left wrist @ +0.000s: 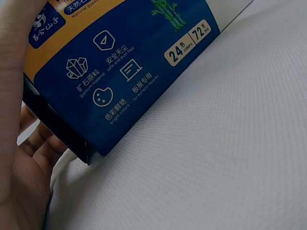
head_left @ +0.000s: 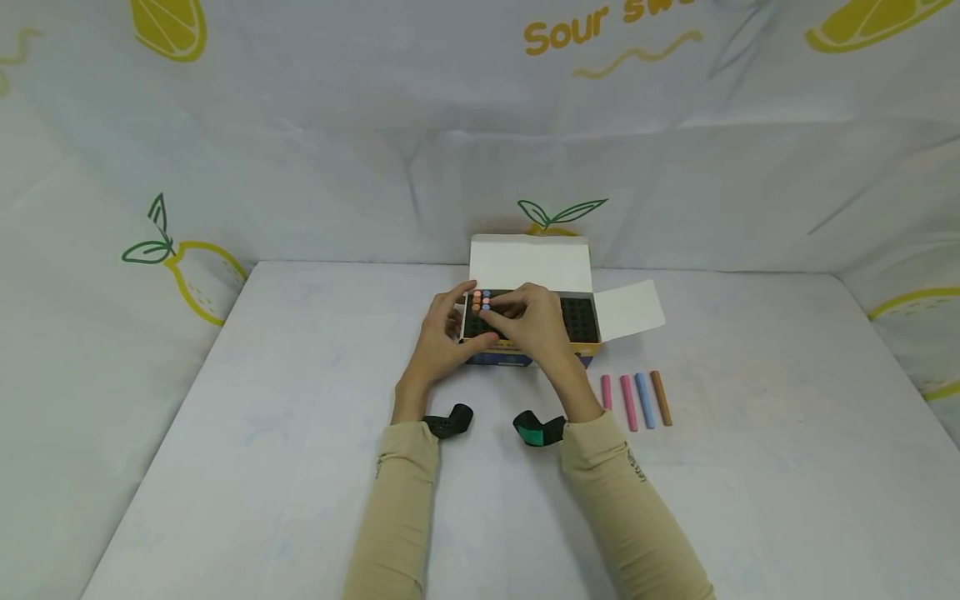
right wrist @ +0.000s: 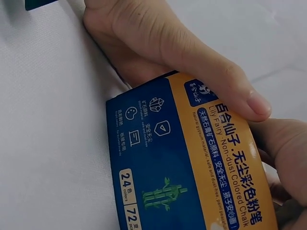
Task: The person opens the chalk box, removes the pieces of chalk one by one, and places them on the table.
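Observation:
A blue and yellow chalk box [head_left: 501, 357] stands lid-up at the back of the table, with a black holed insert [head_left: 579, 318] inside. My left hand [head_left: 435, 343] grips its left end, the thumb lying along the front panel [right wrist: 196, 96] in the right wrist view. Several chalk sticks [head_left: 476, 301] in pink, orange and blue poke up from the insert's left holes. Over them, my right hand [head_left: 542, 327] pinches a blue chalk stick [head_left: 486, 307] between thumb and index finger. Its other fingers are partly hidden behind the hand.
To the right of the box, two pink sticks [head_left: 628, 402], a blue stick [head_left: 645, 401] and a brown stick [head_left: 662, 398] lie side by side. The box's white lid [head_left: 529, 262] leans up behind, and a side flap [head_left: 628, 310] sticks out rightward. A cloth wall [head_left: 337, 192] rises behind the table.

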A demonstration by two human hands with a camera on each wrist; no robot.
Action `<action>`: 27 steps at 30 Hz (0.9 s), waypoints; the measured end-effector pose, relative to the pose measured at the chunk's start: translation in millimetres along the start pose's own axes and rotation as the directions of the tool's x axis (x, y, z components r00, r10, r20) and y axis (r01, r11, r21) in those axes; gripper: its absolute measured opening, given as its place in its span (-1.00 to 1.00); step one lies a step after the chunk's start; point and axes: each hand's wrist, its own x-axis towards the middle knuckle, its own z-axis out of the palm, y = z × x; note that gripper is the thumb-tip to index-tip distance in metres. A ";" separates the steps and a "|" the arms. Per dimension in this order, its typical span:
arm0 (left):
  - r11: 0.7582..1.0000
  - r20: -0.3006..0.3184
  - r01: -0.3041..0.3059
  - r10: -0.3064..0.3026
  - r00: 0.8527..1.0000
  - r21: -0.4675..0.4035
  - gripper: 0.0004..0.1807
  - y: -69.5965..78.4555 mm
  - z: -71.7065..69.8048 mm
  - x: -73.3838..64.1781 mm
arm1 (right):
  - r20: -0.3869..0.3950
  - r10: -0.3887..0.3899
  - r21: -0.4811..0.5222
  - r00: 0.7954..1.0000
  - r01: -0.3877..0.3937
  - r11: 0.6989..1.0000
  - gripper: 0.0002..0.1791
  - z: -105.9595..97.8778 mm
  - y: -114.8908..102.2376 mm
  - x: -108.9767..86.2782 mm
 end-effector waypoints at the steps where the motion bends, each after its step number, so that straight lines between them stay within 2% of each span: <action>1: 1.000 0.000 0.000 0.000 1.000 -0.003 0.21 0.3 0.0 -0.1 | -0.005 0.003 -0.004 1.000 -0.003 1.000 -0.78 0.4 0.0 -0.1; 9: 1.000 0.002 0.011 -0.011 1.000 0.003 0.23 1.4 0.1 0.3 | -0.024 0.008 -0.008 1.000 -0.008 1.000 -0.81 3.2 -0.7 -2.1; 17: 1.000 -0.001 0.005 -0.005 1.000 0.008 0.21 0.8 -0.7 0.7 | -0.108 -0.007 0.064 0.994 0.014 0.998 -0.76 6.3 -2.0 -1.3; 24: 1.000 0.003 0.011 -0.011 1.000 0.003 0.20 1.8 -1.3 0.4 | -0.071 0.018 0.002 0.997 -0.018 1.000 -0.70 6.7 -3.2 1.3; 27: 1.000 0.002 0.008 -0.008 1.000 -0.001 0.20 1.8 -1.2 0.0 | -0.082 0.000 0.014 0.997 0.001 1.000 -0.71 6.6 -3.8 2.2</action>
